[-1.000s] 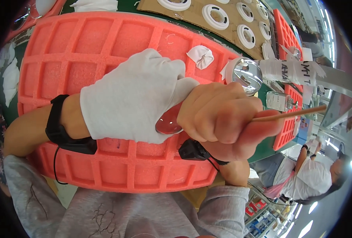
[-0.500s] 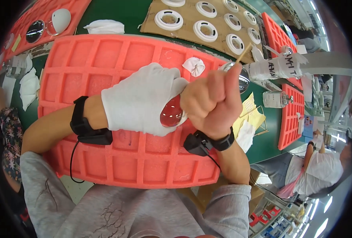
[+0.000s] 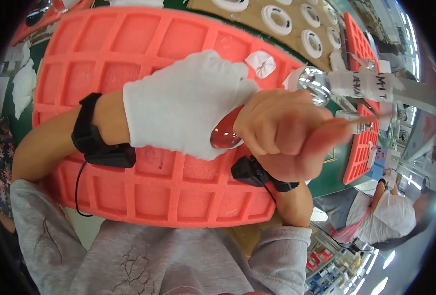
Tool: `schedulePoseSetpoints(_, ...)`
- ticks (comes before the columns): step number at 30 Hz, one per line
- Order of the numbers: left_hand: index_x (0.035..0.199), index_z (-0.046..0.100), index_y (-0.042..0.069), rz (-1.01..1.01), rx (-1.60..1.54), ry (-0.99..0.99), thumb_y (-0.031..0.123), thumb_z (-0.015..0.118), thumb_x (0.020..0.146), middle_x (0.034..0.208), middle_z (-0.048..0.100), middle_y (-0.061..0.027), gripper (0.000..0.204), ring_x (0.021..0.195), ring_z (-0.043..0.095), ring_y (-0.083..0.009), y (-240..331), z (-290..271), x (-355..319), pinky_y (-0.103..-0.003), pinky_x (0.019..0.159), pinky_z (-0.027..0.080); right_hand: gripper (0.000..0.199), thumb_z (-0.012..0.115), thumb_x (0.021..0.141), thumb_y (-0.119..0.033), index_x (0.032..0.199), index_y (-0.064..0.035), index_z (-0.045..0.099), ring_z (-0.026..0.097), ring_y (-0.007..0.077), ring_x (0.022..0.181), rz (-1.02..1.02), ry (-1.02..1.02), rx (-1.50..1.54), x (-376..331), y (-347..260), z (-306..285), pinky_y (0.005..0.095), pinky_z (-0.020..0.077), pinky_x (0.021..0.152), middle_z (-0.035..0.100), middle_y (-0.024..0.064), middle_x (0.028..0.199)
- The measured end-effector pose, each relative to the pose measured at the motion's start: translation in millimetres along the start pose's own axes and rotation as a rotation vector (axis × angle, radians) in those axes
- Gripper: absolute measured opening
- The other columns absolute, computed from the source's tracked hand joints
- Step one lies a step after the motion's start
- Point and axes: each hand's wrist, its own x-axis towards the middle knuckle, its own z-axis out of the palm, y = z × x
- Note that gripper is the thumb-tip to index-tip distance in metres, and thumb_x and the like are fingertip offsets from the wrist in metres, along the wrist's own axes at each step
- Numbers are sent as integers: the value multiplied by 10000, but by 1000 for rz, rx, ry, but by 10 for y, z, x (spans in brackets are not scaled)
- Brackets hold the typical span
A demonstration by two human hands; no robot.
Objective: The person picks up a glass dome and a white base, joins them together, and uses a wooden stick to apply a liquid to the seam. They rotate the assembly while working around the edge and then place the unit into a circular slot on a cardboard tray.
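My left hand (image 3: 191,105), in a white glove, is closed around a shiny dome (image 3: 225,133) that mirrors the red foam below. My bare right hand (image 3: 291,135) is pressed up against the dome's right side and hides part of it. Between its thumb and fingers it pinches a thin wooden stick (image 3: 370,118), blurred and pointing right. Both hands are above a red foam tray (image 3: 151,179) with square pockets. Just beyond my right hand, a mirrored dome (image 3: 316,84) sits at the end of a white-taped arm (image 3: 358,86).
A crumpled white cloth (image 3: 261,64) lies on the tray's far right part. Several white rings (image 3: 277,19) lie on cardboard at the back. More red foam trays (image 3: 359,42) stand to the right, and another person (image 3: 395,214) is beyond the green table.
The view has shifted, so the tray appears higher. My right hand has turned, and its stick has swung from pointing up-right to pointing right. My left hand keeps hold of the shiny dome.
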Motion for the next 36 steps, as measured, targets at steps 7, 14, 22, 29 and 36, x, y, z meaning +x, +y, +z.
schedulePoseSetpoints(7, 862, 603, 30, 6, -57, -2, 218, 779, 699, 840, 603, -179, 304, 791, 595, -401, -53, -19, 0, -461, 700, 467, 614, 250, 1096, -577, 660, -145, 271, 180, 87, 381, 66, -25, 149, 64, -42, -56, 262, 148, 369, 234, -49, 494)
schedulePoseSetpoints(14, 887, 596, 42, -44, -22, 54, 225, 785, 689, 876, 594, -162, 329, 825, 572, -399, 54, 15, -78, -461, 731, 442, 589, 211, 1119, -522, 669, -152, 294, 134, 95, 423, 3, -29, 522, 74, -2, -159, 284, 137, 414, 205, -49, 522)
schedulePoseSetpoints(22, 884, 596, 47, -61, -30, 9, 212, 793, 666, 874, 594, -165, 337, 826, 573, -403, -4, 3, -40, -458, 728, 442, 590, 249, 1105, -556, 684, -146, 299, 194, 84, 378, -72, -61, 89, 13, 33, -79, 253, 161, 382, 229, -46, 505)
schedulePoseSetpoints(29, 893, 599, 51, -5, -51, -74, 211, 799, 666, 938, 619, -162, 342, 871, 587, -398, 26, -140, 44, -479, 735, 454, 587, 258, 1107, -545, 679, -147, 316, 214, 88, 369, -16, -72, -128, 17, -13, 7, 251, 171, 375, 245, -55, 505)
schedulePoseSetpoints(36, 1133, 639, 74, 193, -220, 48, 194, 800, 747, 1082, 636, -163, 435, 972, 634, -373, -87, 15, -63, -441, 834, 522, 568, 213, 1124, -503, 699, -149, 337, 188, 87, 461, 99, -42, 488, -27, -235, -351, 286, 174, 459, 254, -60, 555)
